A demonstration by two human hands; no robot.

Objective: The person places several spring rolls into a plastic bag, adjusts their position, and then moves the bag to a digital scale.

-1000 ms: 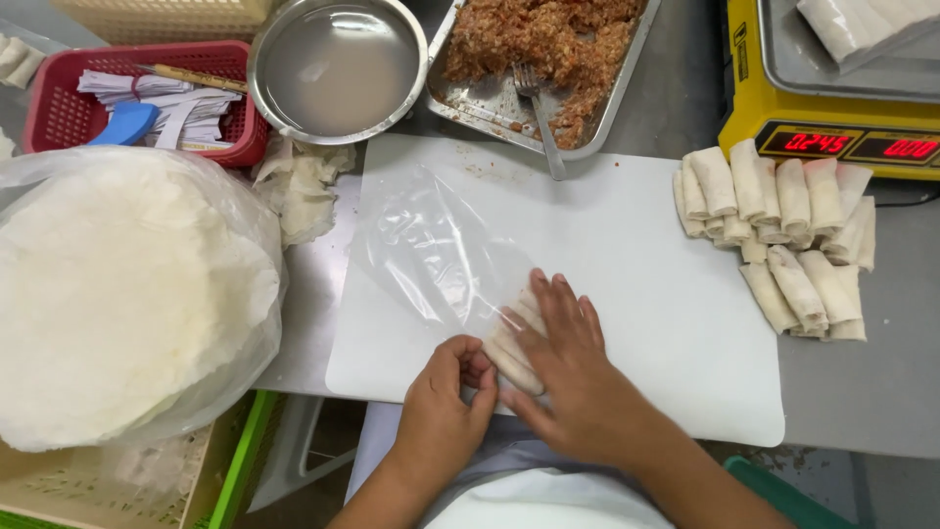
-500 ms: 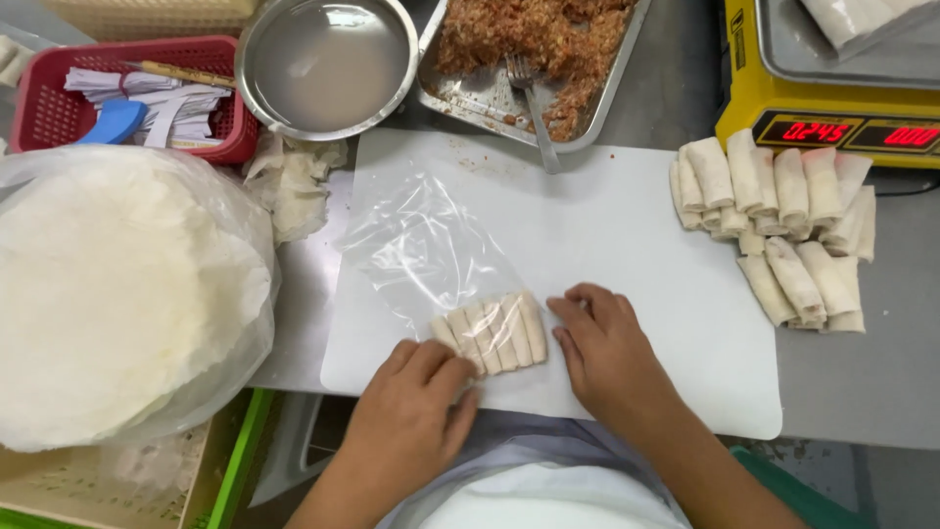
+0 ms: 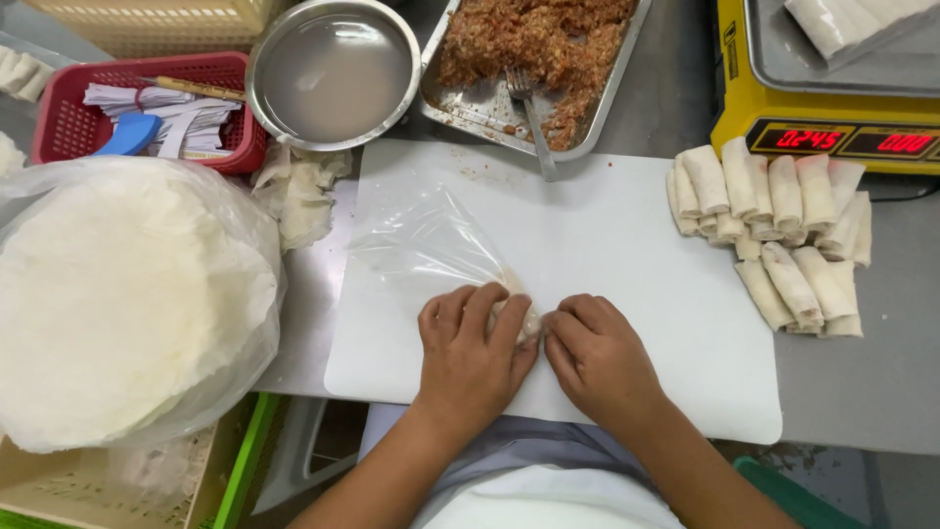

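Note:
A clear plastic bag (image 3: 426, 240) lies flat on the white cutting board (image 3: 627, 264). Pale spring rolls (image 3: 519, 304) sit at the bag's near end, mostly hidden. My left hand (image 3: 473, 345) lies palm down over them, fingers closed across the rolls. My right hand (image 3: 599, 360) rests on the board just to their right, fingertips against the rolls' end. A pile of finished spring rolls (image 3: 774, 230) lies on the board's right side.
A bagged stack of round wrappers (image 3: 127, 294) fills the left. At the back stand a red basket (image 3: 59, 127), a metal bowl of liquid (image 3: 333, 73), a filling tray (image 3: 534, 59) with a fork (image 3: 532, 118), and a yellow scale (image 3: 832, 88).
The row of rolls lay uncovered between my hands half a second ago. My left hand has moved up over it and my right hand has closed in against its end.

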